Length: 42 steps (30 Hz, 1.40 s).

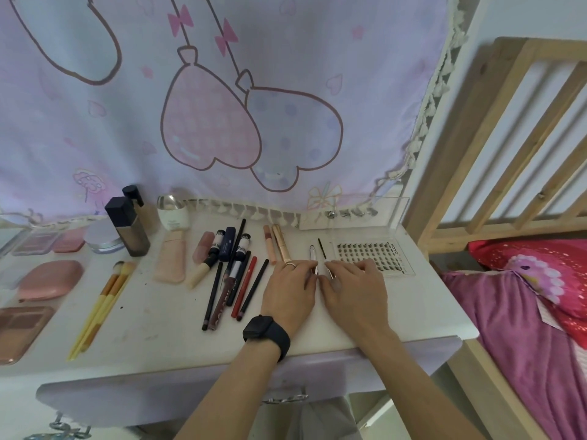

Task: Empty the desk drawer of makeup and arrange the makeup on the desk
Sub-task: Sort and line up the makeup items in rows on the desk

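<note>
mid-right of frame: left hand point(290, 289) pinches the silver tweezers point(312, 254), right hand point(354, 285) lies fingers loosely spread by the lash tray point(365, 249)

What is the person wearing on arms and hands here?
A black square-faced smartwatch with a black band circles the left wrist, and a thin light ring sits on a left hand finger. The right hand shows no jewellery. No sleeves show.
</note>
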Available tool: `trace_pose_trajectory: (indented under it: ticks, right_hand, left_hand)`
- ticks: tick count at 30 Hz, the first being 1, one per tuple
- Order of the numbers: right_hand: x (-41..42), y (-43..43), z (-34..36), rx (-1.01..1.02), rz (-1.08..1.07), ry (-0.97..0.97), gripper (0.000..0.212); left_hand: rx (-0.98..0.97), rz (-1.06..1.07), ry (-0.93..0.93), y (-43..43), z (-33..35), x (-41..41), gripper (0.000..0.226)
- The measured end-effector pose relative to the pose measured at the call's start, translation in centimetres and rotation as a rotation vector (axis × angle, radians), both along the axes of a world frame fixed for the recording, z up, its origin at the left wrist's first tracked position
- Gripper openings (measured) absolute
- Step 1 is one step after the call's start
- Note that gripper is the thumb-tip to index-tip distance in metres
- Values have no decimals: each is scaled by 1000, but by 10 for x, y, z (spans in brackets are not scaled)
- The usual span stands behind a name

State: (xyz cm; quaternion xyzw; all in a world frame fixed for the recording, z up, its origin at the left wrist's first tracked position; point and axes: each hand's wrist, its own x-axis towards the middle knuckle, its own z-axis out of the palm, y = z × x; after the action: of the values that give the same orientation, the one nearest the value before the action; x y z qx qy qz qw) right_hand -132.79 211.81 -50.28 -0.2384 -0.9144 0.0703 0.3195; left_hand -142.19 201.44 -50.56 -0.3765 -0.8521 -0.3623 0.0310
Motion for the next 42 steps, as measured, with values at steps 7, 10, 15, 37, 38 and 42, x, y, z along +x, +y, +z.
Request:
trace_pose_trajectory:
  ticks: [7,10,15,37,38,42]
  right_hand:
    - [9,0,-2,-62,-4,9,22]
    - [9,1,-3,-53,-3,57,15]
    - [9,0,-3,-50,-17,61,21]
    - [10,1,-6,-106,-20,41,23]
    - [10,1,-6,-105,-17,27,23]
    - [9,3,-6,-117,-7,-5,23]
  left_hand:
    - [12,-15,-28,0,-1,-2,29]
    - [6,-18,-40,1,0,-1,29]
    - [-7,-38,-30,1,2,-1,27]
    - [-19,-37,-1,2,1,0,24]
    - [-21,-37,2,3,1,0,24]
    - [-19,-50,-2,1,1,1,25]
